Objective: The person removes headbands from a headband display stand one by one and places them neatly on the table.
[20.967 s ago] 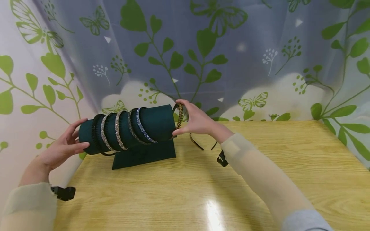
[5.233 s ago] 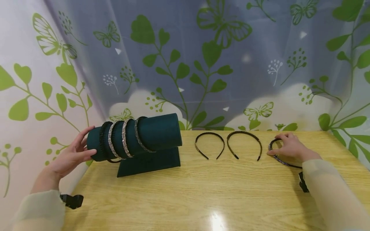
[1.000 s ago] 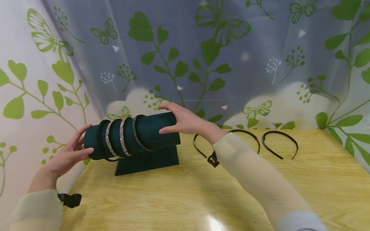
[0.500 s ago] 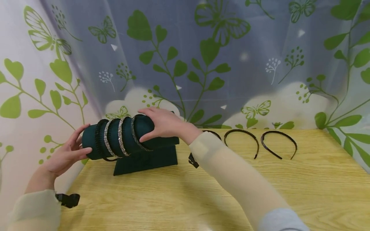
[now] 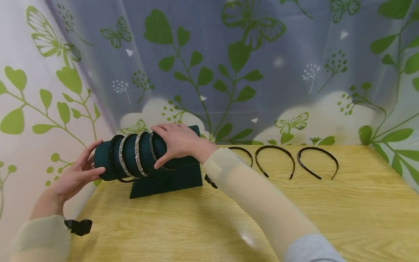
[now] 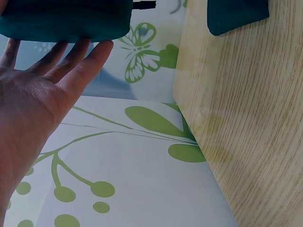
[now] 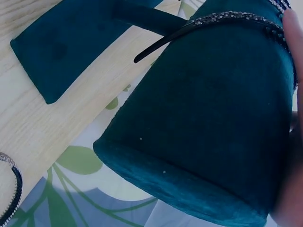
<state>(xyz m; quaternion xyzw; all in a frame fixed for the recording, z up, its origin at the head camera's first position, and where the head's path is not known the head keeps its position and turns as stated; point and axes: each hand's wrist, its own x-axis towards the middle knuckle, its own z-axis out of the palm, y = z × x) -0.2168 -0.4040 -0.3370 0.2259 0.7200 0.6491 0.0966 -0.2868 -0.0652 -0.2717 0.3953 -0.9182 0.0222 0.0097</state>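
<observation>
A dark green velvet headband stand [image 5: 167, 183] carries a row of headbands on its roll. My left hand [image 5: 73, 174] holds the roll's left end between thumb and fingers. My right hand [image 5: 178, 140] reaches over the roll, with fingertips and thumb at the dark glittery headband [image 5: 152, 147], the rightmost on it. In the right wrist view, that glittery headband [image 7: 232, 18] still circles the roll, one black tip sticking out below. Left of it sit two silver rhinestone headbands, one [image 5: 137, 156] nearer my right hand, and a black headband [image 5: 112, 156].
Three headbands lie on the wooden table [image 5: 327, 218] right of the stand: one headband [image 5: 247, 151] partly behind my right sleeve, a braided-looking headband [image 5: 292, 162], and a dark headband [image 5: 307, 169] farthest right. A leaf-printed curtain [image 5: 209, 54] hangs behind.
A gold headband and a blue one have left the roll for the table since the first frame. Lately my right hand moved left along the roll to the dark glittery headband. My left hand stays.
</observation>
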